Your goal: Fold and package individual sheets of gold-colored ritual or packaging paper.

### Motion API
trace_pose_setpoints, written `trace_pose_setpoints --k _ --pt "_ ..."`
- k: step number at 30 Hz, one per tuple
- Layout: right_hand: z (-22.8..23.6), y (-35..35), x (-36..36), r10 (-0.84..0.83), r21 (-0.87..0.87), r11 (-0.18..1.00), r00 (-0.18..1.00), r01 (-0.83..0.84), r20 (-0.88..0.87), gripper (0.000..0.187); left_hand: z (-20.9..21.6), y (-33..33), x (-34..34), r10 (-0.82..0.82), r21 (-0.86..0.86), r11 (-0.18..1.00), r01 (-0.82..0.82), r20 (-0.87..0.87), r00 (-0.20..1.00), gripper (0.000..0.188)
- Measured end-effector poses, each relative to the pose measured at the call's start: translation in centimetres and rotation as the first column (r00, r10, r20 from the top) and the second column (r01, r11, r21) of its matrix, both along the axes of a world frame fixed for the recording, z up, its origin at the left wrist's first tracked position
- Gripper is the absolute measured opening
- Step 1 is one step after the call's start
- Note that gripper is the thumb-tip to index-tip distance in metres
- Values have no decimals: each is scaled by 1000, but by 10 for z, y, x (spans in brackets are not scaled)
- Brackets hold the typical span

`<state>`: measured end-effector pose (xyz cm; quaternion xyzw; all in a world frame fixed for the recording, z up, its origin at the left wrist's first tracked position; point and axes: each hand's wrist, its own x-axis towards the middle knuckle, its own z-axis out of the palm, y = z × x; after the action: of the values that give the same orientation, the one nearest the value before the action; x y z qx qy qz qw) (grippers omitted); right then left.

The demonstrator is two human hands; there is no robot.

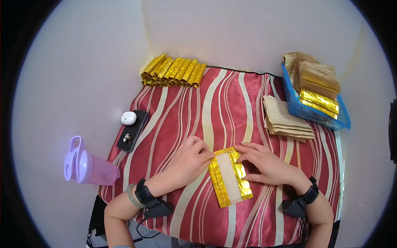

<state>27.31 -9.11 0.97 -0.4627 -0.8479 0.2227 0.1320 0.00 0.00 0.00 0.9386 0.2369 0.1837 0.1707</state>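
A sheet of joss paper [221, 186] lies slightly tilted on the cloth between my hands. Its two long sides are folded in as gold foil bands, with a pale tan strip between them, and a narrow gold fold runs along its far edge. My left hand [188, 159] has its fingers curled, pinching the far left corner of the sheet. On the other side, my right hand [266, 164] lies with fingers stretched out and thumb apart, fingertips touching the far right corner and thumb by the right edge.
Rolled gold papers [175, 72] are stacked at the far left. A tan paper pile [285, 118] lies beside a blue basket [306, 112] of more sheets. At left are a black phone [140, 124], white earbud case [128, 118] and purple shaker bottle [97, 169]. Striped cloth [182, 120] covers the surface.
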Motion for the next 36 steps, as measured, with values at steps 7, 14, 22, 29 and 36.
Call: trace_pose_setpoints --k 7,14,22,29,36 --pt "17 -6 0 53 -105 993 998 -51 21 80 0 -13 0 -139 114 983 143 -39 990 32" --pt "16 -4 0 73 -86 994 997 -71 18 74 13 -45 2 -153 -121 983 139 -119 981 35" --pt "16 -7 -3 131 -65 990 989 -127 66 68 10 -57 5 -183 -242 959 147 -134 974 41" --pt "19 -11 -10 117 -84 991 979 -104 165 81 7 -62 9 -153 -231 967 111 -173 973 59" --pt "18 -12 -12 101 -81 993 980 -88 174 81 8 -63 9 -142 -239 966 98 -174 975 57"
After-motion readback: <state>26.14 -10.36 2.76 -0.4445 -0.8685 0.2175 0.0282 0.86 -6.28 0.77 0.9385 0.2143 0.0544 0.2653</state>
